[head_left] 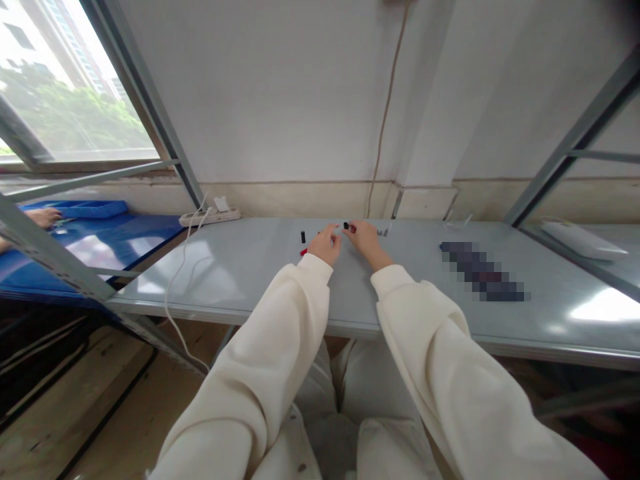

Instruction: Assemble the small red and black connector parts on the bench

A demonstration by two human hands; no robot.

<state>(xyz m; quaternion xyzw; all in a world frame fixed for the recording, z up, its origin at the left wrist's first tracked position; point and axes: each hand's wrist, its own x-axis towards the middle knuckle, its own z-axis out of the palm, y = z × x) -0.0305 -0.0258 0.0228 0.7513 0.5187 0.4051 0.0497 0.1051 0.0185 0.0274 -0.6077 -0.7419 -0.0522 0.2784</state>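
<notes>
Over the far part of the grey table, my left hand [326, 245] and my right hand [366, 241] are close together. A small black cylinder-shaped piece [346, 226] sits between the fingertips of my right hand, with something dark red behind it, partly covered by the fingers. The fingers of my left hand curl in beside that piece; whatever they pinch is too small to make out. Left of my left hand, a black cylinder [303, 237] stands upright, and a small red piece [303, 252] lies partly hidden by the hand. Several small grey pieces [383, 233] lie beyond my right hand.
A white power strip [210, 217] with cables lies at the table's back left. A blurred-out dark object [480, 272] rests on the right, with a clear plastic item [457, 223] behind. Metal posts flank the table. Another person's hand [44, 217] is at a blue table.
</notes>
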